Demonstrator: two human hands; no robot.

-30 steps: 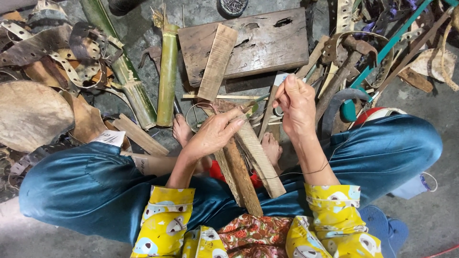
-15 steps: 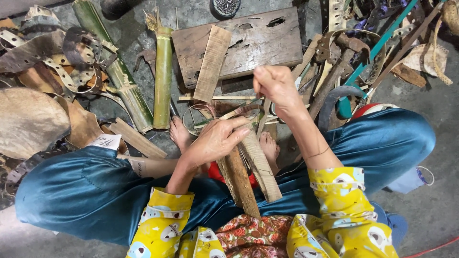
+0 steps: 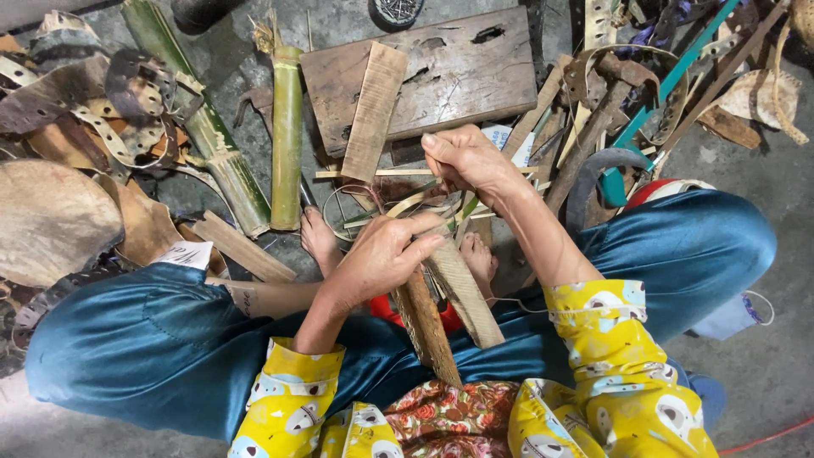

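In the head view, the person sits cross-legged on the concrete floor (image 3: 763, 170), and both hands work in the middle of the frame. The left hand (image 3: 381, 254) is closed around the upper end of two flat wooden slats (image 3: 449, 309) that lean against the lap, just below centre. The right hand (image 3: 466, 161), a little above centre, is closed as a fist around a thin bamboo strip (image 3: 407, 203). The strip bends down from the fist toward the left hand; its far end is hidden under the fingers.

The bare feet (image 3: 320, 242) lie very near to the strip and the slats. I judge that a thin bamboo edge can cut the fingers if it slides through a tight fist, and a splinter can enter the skin. If the strip is bent too sharply it may crack, or spring back toward the feet.

Around the hands the floor is crowded: a green bamboo tube (image 3: 287, 136) at upper left, a worn wooden board (image 3: 475, 72) at the top, a curved dark blade (image 3: 593, 170) at centre right. A hand that reaches without looking could meet this blade.
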